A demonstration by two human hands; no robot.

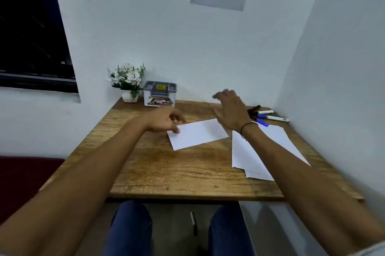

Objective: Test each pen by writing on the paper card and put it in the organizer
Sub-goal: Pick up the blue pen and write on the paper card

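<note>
A white paper card lies near the middle of the wooden table. My left hand rests on the card's left corner, fingers curled and pressing it down. My right hand hovers above the card's right end, fingers spread, holding nothing. Several pens and markers lie in a cluster at the back right of the table, just right of my right hand. The grey organizer stands at the back of the table against the wall, with no pens visible in it.
A small white pot of artificial flowers stands left of the organizer. Loose white sheets lie on the table's right side under my right forearm. Walls close in behind and to the right. A dark pen-like object lies on the floor between my knees.
</note>
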